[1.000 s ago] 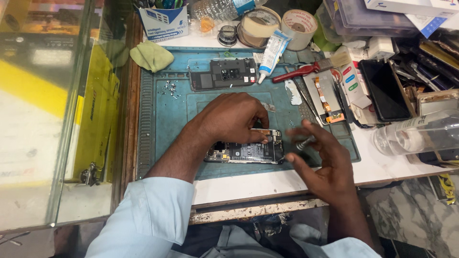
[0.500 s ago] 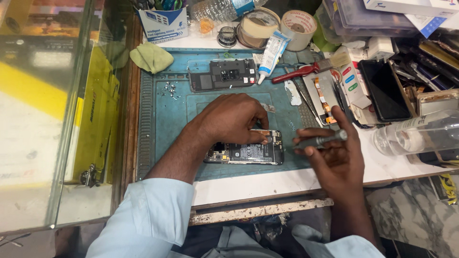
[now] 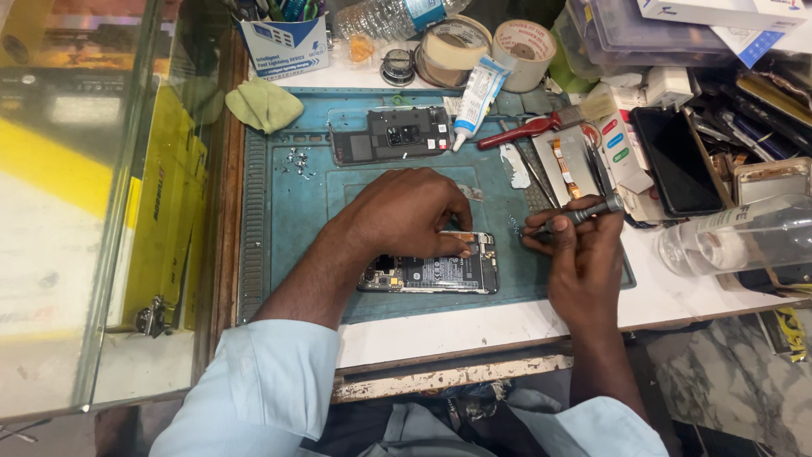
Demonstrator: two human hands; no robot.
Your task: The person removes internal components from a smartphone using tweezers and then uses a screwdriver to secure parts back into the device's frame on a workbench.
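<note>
On teal mat | left hand presses opened phone | right grip pinches screwdriver beside it

Both arms wore pale blue long sleeves, cuffs pushed up to mid-forearm. Left hand and right hand were bare: no gloves, rings or watch visible. Darker grey-blue cloth showed at the lap.

Head cam, steep down, close.

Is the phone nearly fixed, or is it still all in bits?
Still in bits. Done: the back cover lies apart, loose screws beside it. In hand: the left hand steadies the opened phone; the right hand holds a screwdriver. Left: closing it up.
</note>
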